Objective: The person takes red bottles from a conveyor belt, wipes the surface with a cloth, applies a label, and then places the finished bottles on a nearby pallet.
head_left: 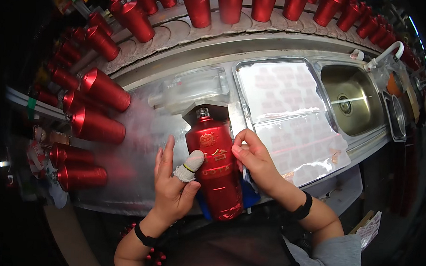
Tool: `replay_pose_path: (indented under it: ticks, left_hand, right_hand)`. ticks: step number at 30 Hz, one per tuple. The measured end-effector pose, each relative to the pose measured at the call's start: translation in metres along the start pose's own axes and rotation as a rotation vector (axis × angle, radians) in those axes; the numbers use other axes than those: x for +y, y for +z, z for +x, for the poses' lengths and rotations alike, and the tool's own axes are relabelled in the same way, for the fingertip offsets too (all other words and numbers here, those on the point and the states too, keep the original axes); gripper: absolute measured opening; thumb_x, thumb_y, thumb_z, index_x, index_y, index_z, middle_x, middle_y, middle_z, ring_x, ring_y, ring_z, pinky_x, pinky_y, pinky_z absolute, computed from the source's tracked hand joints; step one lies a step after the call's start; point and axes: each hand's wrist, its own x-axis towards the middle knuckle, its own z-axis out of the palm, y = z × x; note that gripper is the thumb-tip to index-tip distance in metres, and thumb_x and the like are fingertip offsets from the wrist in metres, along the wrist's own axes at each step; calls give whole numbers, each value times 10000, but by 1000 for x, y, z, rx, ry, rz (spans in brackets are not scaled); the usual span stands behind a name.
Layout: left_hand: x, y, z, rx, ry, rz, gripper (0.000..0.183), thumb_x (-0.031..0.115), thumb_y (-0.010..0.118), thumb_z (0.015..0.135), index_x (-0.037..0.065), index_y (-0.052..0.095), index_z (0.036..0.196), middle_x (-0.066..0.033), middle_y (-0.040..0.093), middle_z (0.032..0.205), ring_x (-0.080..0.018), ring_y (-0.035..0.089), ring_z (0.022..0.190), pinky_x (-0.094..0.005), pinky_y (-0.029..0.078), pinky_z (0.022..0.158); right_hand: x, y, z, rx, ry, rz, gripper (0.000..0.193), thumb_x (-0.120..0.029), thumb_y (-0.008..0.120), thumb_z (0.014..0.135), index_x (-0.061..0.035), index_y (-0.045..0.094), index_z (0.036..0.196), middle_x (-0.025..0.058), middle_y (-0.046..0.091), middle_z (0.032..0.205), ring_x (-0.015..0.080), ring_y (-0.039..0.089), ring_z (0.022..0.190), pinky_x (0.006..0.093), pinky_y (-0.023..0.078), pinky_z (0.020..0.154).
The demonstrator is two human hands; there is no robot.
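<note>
A large red metallic bottle [214,173] with gold raised markings lies in front of me on a dark holder [191,114], its neck pointing away. Blue material [251,195] shows under its lower end. My left hand [175,181] is at the bottle's left side with its fingers spread. One of its fingers wears a white wrap [190,165] with a yellow band and rests against the bottle's front. At the right edge of the bottle my right hand [253,158] is closed in a pinch, thumb against forefinger. Whatever it pinches, if anything, is too small to make out.
Sheets of labels [290,103] lie on a tray to the right, before a metal sink [350,103]. A clear bottle-shaped piece [191,87] lies behind the holder. Several red bottles [105,89] lie at the left. More red bottles [197,8] stand along a curved conveyor [179,36].
</note>
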Motion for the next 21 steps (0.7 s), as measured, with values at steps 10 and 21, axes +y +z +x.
replay_pose_path:
  ticks: [10,21]
  left_hand:
    - [9,-1,17,-103,19,94,462,442,559,945,87,683,1213,-351,272,1508,-454,325,1392,-624,170,1120]
    - [33,-7,46,-237,111,403,376,461,592,909,205,721,1152,-272,287,1539,-510,200,1420,-675,23,1101]
  right_hand:
    - [-2,2,4,59,103,-79,320,-236,707,908,-100,417,891,-65,468,646,-6,391,607,198,324,521]
    - [5,-10,2,-29,66,-64,275,-145,680,889,-86,428,982,-19,546,728,19,478,679,202,372,586]
